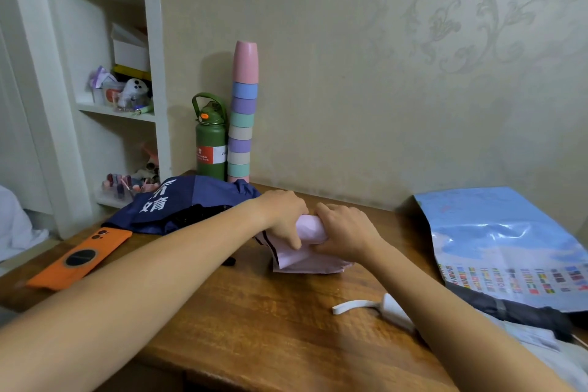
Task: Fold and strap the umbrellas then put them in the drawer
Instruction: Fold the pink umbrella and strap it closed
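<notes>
Both hands meet over the pale pink fabric folding umbrella (305,251), which lies near the middle of the brown wooden counter (254,321); the left hand (283,216) has its fingers (291,237) curled down over the rolled upper end of the canopy, and the right hand (345,231) grips the same roll from the other side, its fingers wrapped round the fabric, so both sets of fingers are clamped on the umbrella; the loose pink folds spread out below the hands and rest on the counter; a dark edge of the canopy shows at the left side of the bundle. The white plastic umbrella handle with its white wrist strap (381,309) lies on the counter nearer the person, partly hidden by the right forearm; whether it joins the pink canopy cannot be told.

A navy blue fabric umbrella with white printed characters (181,204) lies crumpled at the back left of the counter, just beyond the left forearm; a dark grey folded umbrella (515,312) lies at the right edge, partly beneath a glossy blue poster with rows of small flags (502,239). An orange-cased phone (81,259) lies face down at the left; a green metal bottle with a loop handle (210,143) and a tall stack of pastel plastic cups (243,114) stand against the wall; white shelves (117,111) hold small clutter at the far left.
</notes>
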Tool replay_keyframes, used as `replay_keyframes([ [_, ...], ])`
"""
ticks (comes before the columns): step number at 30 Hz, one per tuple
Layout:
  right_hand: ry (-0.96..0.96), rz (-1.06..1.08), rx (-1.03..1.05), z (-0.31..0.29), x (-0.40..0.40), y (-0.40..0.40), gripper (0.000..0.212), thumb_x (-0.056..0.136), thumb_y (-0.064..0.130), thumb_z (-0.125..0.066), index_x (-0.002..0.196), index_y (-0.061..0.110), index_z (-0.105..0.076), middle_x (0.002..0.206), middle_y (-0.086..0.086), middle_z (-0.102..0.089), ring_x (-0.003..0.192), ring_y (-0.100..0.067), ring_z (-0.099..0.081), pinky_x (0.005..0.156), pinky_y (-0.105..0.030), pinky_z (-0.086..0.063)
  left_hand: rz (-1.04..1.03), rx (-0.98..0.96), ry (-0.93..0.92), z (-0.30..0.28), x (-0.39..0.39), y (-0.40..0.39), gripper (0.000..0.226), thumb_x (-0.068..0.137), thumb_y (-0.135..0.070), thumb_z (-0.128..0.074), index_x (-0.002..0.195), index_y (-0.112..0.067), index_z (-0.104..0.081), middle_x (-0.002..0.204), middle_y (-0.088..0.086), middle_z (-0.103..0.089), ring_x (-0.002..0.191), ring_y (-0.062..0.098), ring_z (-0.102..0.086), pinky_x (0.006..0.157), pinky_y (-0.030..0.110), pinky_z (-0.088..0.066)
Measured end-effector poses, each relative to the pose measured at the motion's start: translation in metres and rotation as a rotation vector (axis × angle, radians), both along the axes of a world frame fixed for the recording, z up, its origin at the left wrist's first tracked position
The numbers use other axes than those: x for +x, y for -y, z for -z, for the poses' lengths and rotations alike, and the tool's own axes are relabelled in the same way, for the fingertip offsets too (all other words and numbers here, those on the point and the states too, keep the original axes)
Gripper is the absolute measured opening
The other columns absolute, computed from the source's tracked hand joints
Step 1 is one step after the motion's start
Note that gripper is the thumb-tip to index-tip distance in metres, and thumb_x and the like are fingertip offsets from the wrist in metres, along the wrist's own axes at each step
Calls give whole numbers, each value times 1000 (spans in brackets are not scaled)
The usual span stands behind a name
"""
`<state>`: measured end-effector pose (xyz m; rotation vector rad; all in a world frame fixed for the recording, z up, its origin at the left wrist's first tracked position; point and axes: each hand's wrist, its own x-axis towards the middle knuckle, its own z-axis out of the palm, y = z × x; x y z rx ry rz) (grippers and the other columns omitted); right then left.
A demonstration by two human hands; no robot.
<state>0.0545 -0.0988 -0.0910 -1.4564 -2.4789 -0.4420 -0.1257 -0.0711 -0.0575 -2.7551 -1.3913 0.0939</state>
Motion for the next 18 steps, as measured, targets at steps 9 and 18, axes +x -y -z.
replay_keyframes([
  [9,168,115,-86,0,-4,2,19,90,36,-62,97,21,-55,89,-4,-64,72,-27,-51,58,-30,-34,57,66,53,23,-13,-4,29,75,-37,-73,96,-22,-57,81,-3,-57,77,23,-58,58,38,-43],
  [18,111,87,-134,11,-15,-1,36,90,38,-64,113,17,-47,98,-6,-64,86,-34,-61,63,-37,-42,-9,-123,115,35,-24,-7,41,75,-52,-78,99,-22,-63,93,-2,-67,83,19,-62,66,37,-47],
])
